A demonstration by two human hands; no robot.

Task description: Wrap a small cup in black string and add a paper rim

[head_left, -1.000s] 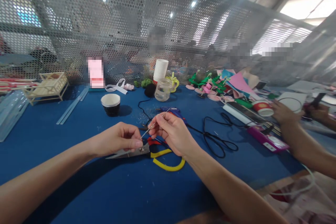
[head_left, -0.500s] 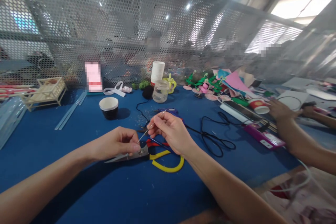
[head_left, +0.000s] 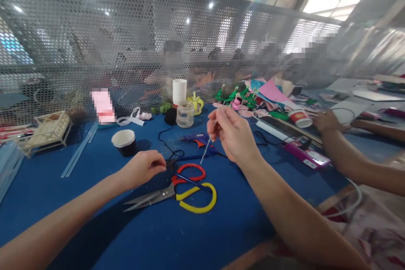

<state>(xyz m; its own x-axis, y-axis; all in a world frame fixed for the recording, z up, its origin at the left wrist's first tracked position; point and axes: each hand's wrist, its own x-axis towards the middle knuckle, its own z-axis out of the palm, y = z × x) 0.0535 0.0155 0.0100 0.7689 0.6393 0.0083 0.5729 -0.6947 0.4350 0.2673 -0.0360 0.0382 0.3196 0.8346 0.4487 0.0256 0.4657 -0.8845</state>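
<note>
My right hand (head_left: 232,133) is raised over the middle of the table, its thumb and fingers pinching a thin, silvery, twisted wire-like strand (head_left: 205,152). The strand's free end slants down and left. Lower and to the left, my left hand (head_left: 144,168) has its fingers curled and thumb near the index finger; anything between them is too small to see. Below both hands lie large scissors (head_left: 198,210) with one red and one yellow handle and the blades slightly apart. A dark blue pen-like stick (head_left: 191,180) rests across the handles. Behind sits a blue glue gun (head_left: 191,138).
A black-and-white cup (head_left: 123,138), a clear jar (head_left: 185,116) and stacked paper cups (head_left: 179,90) stand farther back. Clear glue sticks (head_left: 79,152) lie left. A purple power strip (head_left: 306,156) and another person's arm (head_left: 348,147) are at right. Perforated metal panels (head_left: 133,50) line the back.
My right hand has moved up and right with the strand, away from my left hand. The strand's lower end has left my left fingers. The scissors are now fully uncovered; the view has shifted slightly.
</note>
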